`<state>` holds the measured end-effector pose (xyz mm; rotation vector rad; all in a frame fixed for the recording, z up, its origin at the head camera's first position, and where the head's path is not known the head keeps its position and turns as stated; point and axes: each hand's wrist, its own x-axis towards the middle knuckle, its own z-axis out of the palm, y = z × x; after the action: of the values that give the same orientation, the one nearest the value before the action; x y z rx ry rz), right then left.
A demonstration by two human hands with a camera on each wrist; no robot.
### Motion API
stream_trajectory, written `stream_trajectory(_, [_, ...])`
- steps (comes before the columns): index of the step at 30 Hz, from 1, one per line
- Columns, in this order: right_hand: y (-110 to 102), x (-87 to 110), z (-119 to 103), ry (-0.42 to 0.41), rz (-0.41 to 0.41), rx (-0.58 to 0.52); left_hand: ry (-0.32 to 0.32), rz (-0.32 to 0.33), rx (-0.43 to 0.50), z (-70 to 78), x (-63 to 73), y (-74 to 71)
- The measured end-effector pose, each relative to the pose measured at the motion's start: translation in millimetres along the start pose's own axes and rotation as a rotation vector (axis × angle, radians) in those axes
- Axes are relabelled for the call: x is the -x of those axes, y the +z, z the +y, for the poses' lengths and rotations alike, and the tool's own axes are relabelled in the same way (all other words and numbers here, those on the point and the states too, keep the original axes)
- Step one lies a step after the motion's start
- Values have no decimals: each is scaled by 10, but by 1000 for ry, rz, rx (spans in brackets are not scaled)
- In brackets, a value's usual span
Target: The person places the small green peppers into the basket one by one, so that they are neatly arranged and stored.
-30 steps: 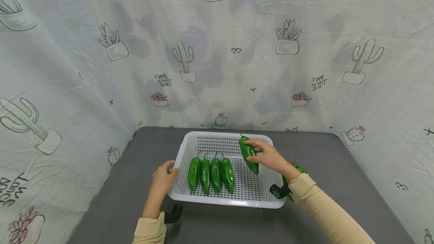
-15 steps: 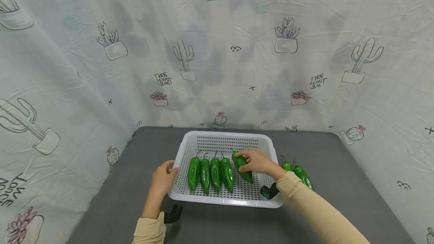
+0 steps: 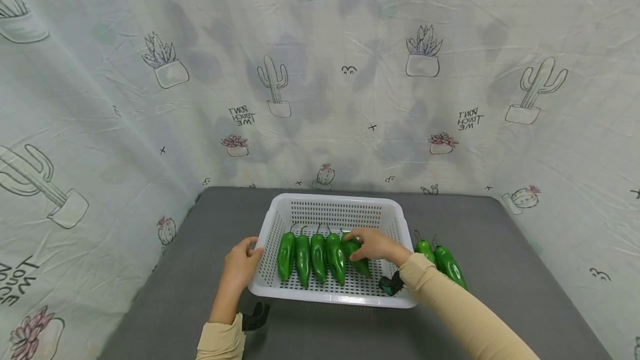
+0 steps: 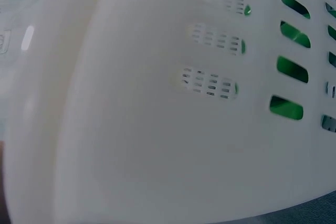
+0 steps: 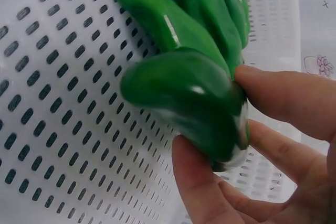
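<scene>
My right hand (image 3: 376, 244) reaches into a white perforated plastic basket (image 3: 332, 298) and pinches a long green pepper (image 5: 181, 93) between thumb and fingers. That pepper lies low over the basket floor, its tip towards the near right, partly covered by the fingers in the head view. Just left of it, several similar green peppers (image 3: 318, 258) lie side by side with stems pointing away from me. The left hand (image 3: 241, 263) holds the basket's left rim; the left wrist view is filled by the basket's outer wall (image 4: 157, 140), with green showing through its slots.
Outside the basket to the right, two more green peppers (image 3: 450, 265) rest on the dark grey table (image 3: 172, 288), partly behind the right sleeve (image 3: 450, 299). A pale curtain (image 3: 320, 99) printed with cacti hangs behind and along both sides.
My right hand has lowered the pepper and moved it left and nearer, beside the row in the basket. The left hand has stayed at the rim.
</scene>
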<state>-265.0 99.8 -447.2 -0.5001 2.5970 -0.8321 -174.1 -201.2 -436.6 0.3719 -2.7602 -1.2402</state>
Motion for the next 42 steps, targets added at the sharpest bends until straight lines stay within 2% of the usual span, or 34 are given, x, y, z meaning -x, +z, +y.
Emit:
stream_trajectory(17, [100,-72,8,-32,-49,93,-18,-14,5,-26,-22,12])
stream_trajectory(25, [127,-63,-23,10,-130,-1,-12,-17,6,-37,-27,12])
stream_trajectory(37, [108,-37,-48,-20,-100,100,-10,-9,2,-14,-11,-5])
stream_trajectory(42, [44,-25,-42,-69,-43,100,-6,-9,1,-6,-15,-7])
